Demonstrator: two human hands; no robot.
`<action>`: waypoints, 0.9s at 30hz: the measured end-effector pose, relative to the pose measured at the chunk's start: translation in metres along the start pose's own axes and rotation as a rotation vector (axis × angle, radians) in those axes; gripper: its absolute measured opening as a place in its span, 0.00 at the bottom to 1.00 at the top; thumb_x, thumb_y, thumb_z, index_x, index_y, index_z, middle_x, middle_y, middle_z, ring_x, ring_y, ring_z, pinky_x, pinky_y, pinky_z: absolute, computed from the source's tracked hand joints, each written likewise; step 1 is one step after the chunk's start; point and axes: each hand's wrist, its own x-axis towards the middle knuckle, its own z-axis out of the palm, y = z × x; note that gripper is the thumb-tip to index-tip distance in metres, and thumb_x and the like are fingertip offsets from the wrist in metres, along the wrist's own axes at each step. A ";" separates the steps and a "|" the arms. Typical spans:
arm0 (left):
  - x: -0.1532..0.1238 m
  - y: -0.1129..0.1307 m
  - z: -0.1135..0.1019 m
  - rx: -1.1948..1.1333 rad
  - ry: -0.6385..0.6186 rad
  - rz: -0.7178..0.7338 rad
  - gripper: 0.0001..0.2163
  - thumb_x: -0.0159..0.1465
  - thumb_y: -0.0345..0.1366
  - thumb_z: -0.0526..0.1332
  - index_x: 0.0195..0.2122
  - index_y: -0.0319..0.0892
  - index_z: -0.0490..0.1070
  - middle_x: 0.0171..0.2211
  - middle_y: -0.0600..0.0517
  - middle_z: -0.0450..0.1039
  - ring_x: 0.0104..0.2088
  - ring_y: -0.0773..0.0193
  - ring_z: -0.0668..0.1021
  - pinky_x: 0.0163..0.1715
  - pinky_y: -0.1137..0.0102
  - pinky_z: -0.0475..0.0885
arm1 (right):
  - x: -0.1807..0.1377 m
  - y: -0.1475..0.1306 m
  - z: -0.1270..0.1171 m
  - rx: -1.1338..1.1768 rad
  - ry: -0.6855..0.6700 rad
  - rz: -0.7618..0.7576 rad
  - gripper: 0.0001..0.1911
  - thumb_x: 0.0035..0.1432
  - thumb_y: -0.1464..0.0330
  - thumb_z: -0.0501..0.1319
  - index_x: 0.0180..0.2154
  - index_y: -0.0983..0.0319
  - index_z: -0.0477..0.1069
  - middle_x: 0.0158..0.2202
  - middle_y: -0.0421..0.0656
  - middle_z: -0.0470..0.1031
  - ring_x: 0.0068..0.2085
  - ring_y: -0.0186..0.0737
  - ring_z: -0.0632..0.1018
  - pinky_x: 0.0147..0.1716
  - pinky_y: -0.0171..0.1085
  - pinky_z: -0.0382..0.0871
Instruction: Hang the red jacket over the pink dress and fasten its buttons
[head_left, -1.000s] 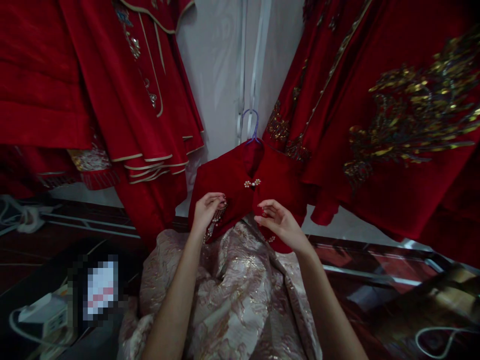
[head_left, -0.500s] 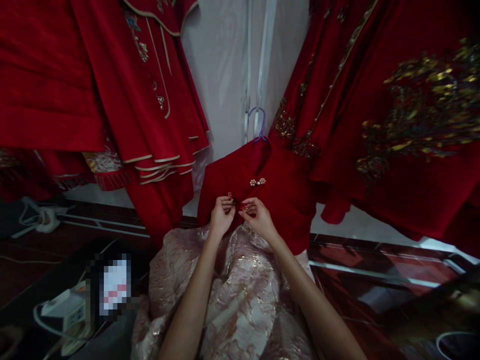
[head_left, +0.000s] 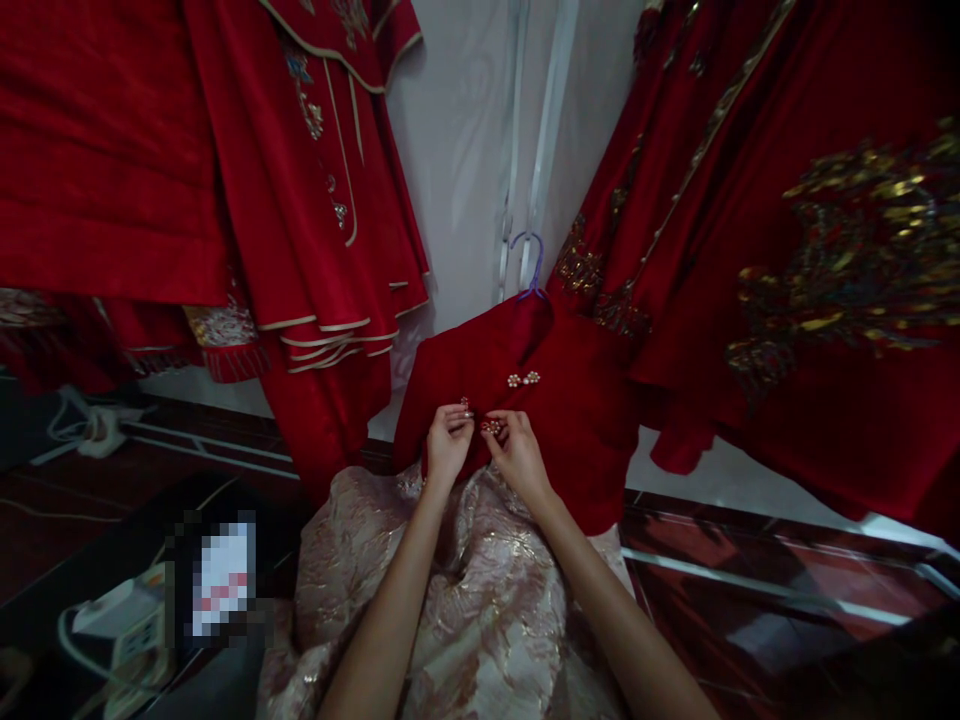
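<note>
A red jacket (head_left: 450,370) hangs in front of me on a purple hanger (head_left: 538,266). High on its front, a beaded flower clasp (head_left: 523,380) is joined. Lower down, my right hand (head_left: 517,455) pinches a second beaded flower clasp half (head_left: 492,427) between thumb and fingers. My left hand (head_left: 448,445) has its fingers closed at the facing jacket edge, by another small beaded clasp half (head_left: 465,403). A narrow gap separates the two hands. Below them a pale pink, shiny patterned fabric (head_left: 480,600) spreads out.
Red garments with gold trim (head_left: 322,200) hang at left, and a red garment with gold beading (head_left: 847,250) hangs at right. A power strip (head_left: 139,640) with a white cable lies at lower left, beside a blurred-out screen (head_left: 223,578). A metal rail (head_left: 765,585) runs low at right.
The view has shifted, so the jacket and garments sit slightly lower and further right. Both hands stay at the jacket front, with the left hand's fingers turned a little over its clasp half.
</note>
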 end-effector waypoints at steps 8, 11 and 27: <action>0.001 0.007 -0.004 -0.067 -0.032 -0.051 0.10 0.51 0.28 0.62 0.36 0.36 0.71 0.37 0.46 0.76 0.36 0.66 0.78 0.45 0.65 0.72 | 0.018 0.000 0.015 -0.039 -0.021 -0.049 0.14 0.57 0.72 0.54 0.46 0.61 0.65 0.44 0.48 0.63 0.39 0.41 0.73 0.40 0.41 0.70; 0.000 0.007 -0.001 -0.067 -0.016 -0.044 0.11 0.51 0.30 0.63 0.36 0.35 0.72 0.37 0.45 0.76 0.37 0.65 0.78 0.46 0.64 0.72 | 0.020 -0.001 0.017 -0.045 -0.008 -0.049 0.14 0.57 0.73 0.53 0.46 0.61 0.65 0.43 0.48 0.63 0.38 0.41 0.72 0.39 0.42 0.71; -0.004 0.013 -0.006 0.086 -0.017 -0.001 0.09 0.52 0.32 0.63 0.35 0.37 0.74 0.33 0.47 0.77 0.33 0.66 0.79 0.40 0.67 0.74 | 0.018 0.002 0.020 0.163 -0.007 -0.057 0.15 0.60 0.70 0.52 0.49 0.60 0.65 0.44 0.47 0.61 0.40 0.37 0.71 0.43 0.42 0.73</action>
